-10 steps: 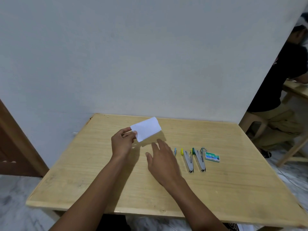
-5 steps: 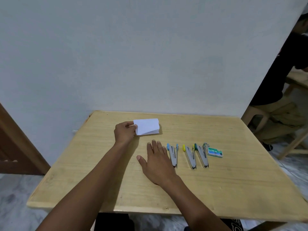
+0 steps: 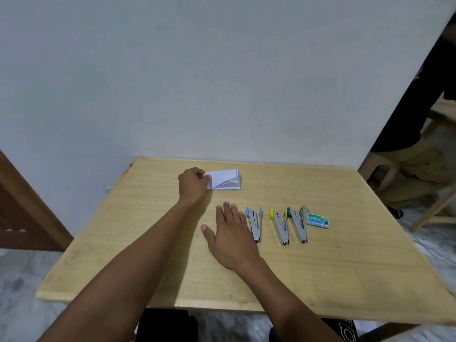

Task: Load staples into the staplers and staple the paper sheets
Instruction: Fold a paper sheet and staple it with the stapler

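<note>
The left arm reaches far out across the wooden table (image 3: 345,267). The left hand (image 3: 193,185) is at the far side, back up, with its fingers curled in. It pinches the left edge of the paper sheets (image 3: 225,180). The paper sheets are white and folded. They lie on the table close to the wall (image 3: 222,82), and the top flap is lifted a little.

The right arm comes in from the near edge and slants to the left. The right hand (image 3: 230,233) lies flat on the table, palm down. Its fingers are straight and close together, and the thumb sticks out to the left. It holds nothing. Its little finger is just beside the blue stapler (image 3: 255,224), but I cannot tell if they touch.

Three staplers lie in a row to the right of that hand. First comes the blue stapler, then the yellow stapler (image 3: 281,225), then the green stapler (image 3: 297,224). Each one is spread open like a letter V, with the point on the near side. A small green staple box (image 3: 317,220) lies just to the right of the green stapler.
</note>
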